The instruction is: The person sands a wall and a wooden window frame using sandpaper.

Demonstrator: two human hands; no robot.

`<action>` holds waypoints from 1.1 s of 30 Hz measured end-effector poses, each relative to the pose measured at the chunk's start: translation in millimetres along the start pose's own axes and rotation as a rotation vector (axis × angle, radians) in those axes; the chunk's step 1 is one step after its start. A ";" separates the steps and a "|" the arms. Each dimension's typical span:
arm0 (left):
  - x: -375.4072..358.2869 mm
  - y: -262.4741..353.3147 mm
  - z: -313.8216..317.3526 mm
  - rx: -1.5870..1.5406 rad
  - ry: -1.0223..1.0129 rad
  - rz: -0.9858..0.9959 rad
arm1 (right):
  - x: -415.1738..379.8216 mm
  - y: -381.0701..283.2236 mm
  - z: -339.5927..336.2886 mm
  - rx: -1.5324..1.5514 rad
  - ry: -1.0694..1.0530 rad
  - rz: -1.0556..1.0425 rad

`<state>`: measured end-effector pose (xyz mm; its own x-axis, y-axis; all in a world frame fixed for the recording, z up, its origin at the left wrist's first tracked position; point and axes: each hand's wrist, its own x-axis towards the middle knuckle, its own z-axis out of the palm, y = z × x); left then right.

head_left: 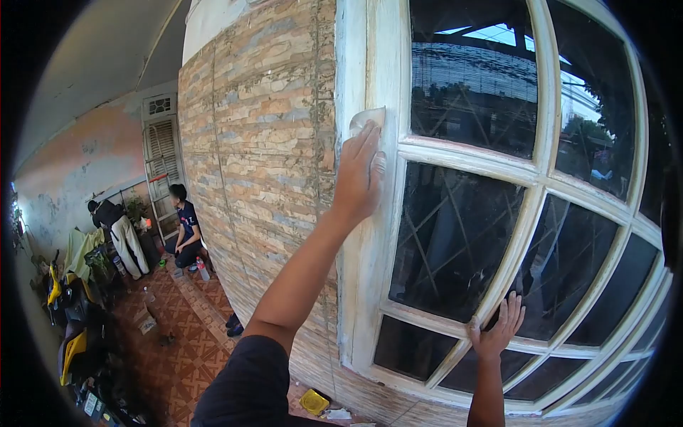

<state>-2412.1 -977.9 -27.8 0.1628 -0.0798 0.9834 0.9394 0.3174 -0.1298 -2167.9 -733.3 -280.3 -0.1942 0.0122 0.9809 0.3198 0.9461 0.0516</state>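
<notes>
A pale sheet (368,117), which looks like sandpaper, lies against the white wooden window frame (388,71). My left hand (361,171) presses it flat to the upright board, with the sheet's top edge sticking out past the fingertips. Whitish dust covers part of that hand. Lower down on the right, my right hand (498,327) rests with spread fingers on the window's crossbars and the dark glass, holding nothing. The frame's paint looks worn along the bars.
Stone-patterned wall (263,142) stands left of the window. Further left, one person (186,228) sits low and another person (121,231) bends over. A yellow and black motorbike (75,341) stands at far left. A yellow container (314,402) is on the floor below.
</notes>
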 end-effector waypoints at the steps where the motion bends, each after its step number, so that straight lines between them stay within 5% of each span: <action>1: 1.2 -9.1 -6.0 -0.049 -0.064 0.023 | -0.7 0.0 -1.6 0.000 -0.003 -0.005; 7: 9.2 -26.7 -0.2 -0.148 -0.198 0.029 | 2.2 -2.7 -2.1 -0.032 0.001 -0.011; 9: 8.7 -16.1 18.7 -0.071 0.015 -0.050 | 1.7 -2.2 -1.5 -0.035 0.007 -0.021; 14: -13.7 1.4 32.0 -0.001 0.025 -0.032 | 2.2 -2.0 -2.8 -0.013 -0.011 -0.014; 24: -10.9 -5.2 18.4 0.100 -0.261 0.055 | 1.2 -1.6 -1.8 -0.037 -0.002 -0.026; 33: 108.3 -32.0 50.5 0.155 -0.085 0.112 | -0.6 0.4 -0.6 -0.036 0.009 -0.007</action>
<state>-2439.7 -949.0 89.2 0.2313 0.0416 0.9720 0.8582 0.4620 -0.2239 -2167.2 -733.0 -280.7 -0.1879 0.0028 0.9822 0.3521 0.9337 0.0647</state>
